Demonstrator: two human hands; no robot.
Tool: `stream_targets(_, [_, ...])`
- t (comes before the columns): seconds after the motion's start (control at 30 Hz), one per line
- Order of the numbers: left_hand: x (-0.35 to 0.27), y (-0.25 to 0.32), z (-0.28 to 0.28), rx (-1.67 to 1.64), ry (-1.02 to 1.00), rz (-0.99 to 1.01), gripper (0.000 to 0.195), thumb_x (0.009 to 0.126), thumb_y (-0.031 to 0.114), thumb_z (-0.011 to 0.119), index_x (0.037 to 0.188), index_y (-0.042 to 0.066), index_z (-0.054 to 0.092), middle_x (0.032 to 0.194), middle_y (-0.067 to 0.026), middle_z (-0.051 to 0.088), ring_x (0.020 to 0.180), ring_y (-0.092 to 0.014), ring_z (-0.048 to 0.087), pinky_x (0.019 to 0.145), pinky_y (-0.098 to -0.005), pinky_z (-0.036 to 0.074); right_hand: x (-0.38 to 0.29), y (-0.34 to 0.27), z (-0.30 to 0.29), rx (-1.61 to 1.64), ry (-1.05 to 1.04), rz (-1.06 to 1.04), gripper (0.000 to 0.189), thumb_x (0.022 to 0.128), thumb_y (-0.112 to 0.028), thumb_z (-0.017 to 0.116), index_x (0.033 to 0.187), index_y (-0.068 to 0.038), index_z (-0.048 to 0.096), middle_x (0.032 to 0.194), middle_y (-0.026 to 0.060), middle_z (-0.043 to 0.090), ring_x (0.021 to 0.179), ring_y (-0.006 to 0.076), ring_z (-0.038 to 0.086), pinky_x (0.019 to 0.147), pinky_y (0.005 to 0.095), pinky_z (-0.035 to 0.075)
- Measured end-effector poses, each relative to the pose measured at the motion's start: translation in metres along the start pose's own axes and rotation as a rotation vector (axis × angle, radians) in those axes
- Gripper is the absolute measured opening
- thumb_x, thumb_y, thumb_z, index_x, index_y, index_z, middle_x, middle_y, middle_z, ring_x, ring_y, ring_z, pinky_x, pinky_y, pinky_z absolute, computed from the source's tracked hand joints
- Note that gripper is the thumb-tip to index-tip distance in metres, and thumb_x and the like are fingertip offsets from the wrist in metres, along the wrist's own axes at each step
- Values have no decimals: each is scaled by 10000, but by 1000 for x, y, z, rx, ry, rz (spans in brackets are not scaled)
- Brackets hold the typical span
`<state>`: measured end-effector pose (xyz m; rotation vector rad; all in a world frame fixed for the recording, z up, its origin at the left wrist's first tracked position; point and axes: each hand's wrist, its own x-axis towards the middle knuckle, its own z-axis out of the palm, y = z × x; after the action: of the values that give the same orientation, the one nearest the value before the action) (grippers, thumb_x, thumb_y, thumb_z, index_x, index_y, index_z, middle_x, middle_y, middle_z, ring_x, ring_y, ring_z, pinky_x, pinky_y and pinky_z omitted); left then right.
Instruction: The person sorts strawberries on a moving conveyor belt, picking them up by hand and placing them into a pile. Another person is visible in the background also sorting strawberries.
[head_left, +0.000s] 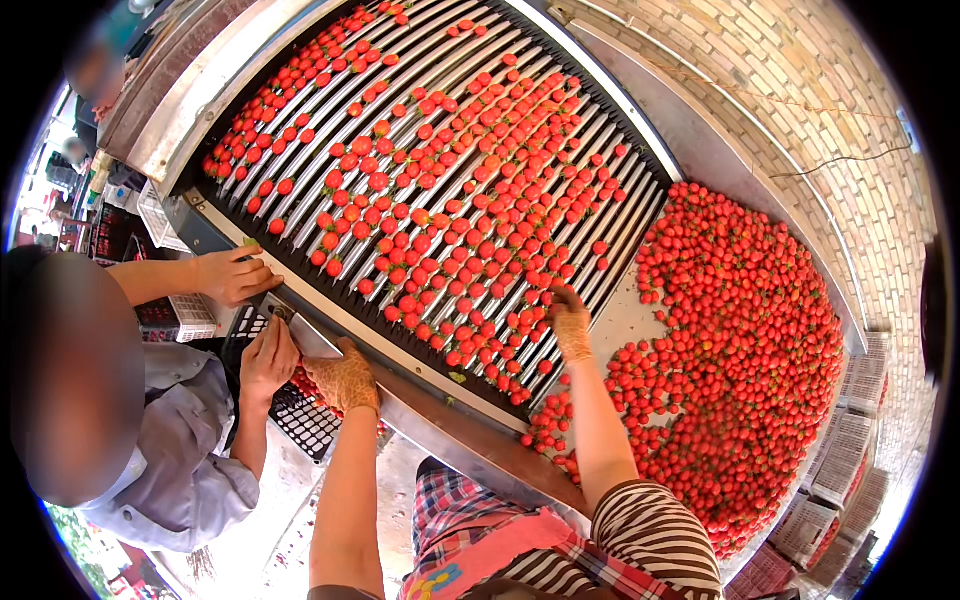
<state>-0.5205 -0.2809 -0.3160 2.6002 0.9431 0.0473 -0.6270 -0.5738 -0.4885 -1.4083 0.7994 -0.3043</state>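
Note:
Many small red tomatoes (487, 247) lie in rows on a conveyor of metal rollers (315, 202). My right hand (570, 326), in a stained tan glove, reaches over the lower right end of the rollers, its fingers at the tomatoes there; whether it grasps one is unclear. My left hand (345, 379), gloved alike, rests on the metal edge of the machine, beside a black crate (307, 424) holding some tomatoes. To the right of the rollers, a large heap of tomatoes (735, 360) covers much of a metal tray (626, 315).
A co-worker in a grey shirt (180, 450) stands at the left, both bare hands (266, 360) at the machine's side rail (405, 360). White crates (844, 457) are stacked at the far right, near a brick wall (810, 97). Another person (97, 71) is at the upper left.

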Motion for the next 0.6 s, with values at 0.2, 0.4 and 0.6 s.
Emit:
stream_targets(0.2, [-7,-6,17,-47,60,98,748,785,371,656,1298,-44,305,1274,-233,439,1136,-370,482,938,-431,399,18,64,-89,-538,278,63,325,870,-177,471,1133,-30,590,1088,237,601,1037,362,567,888,400,440])
stream_targets(0.4, [4,-36,28,14,136,138,817,785,392,645,1353,-46,254,1330,-236,391,1185,-358,447,977,-422,367,78,-37,-9,-668,126,-252,355,876,-272,516,1176,-91,571,1171,195,565,1068,368,539,889,421,435])
stream_targets(0.6, [-15,-18,36,28,33,52,739,797,424,609,1300,-28,312,1255,-237,458,1122,-374,495,932,-433,405,174,-34,0,-996,-1,-526,401,865,-209,537,1230,-65,450,1161,211,521,982,402,562,810,472,471])
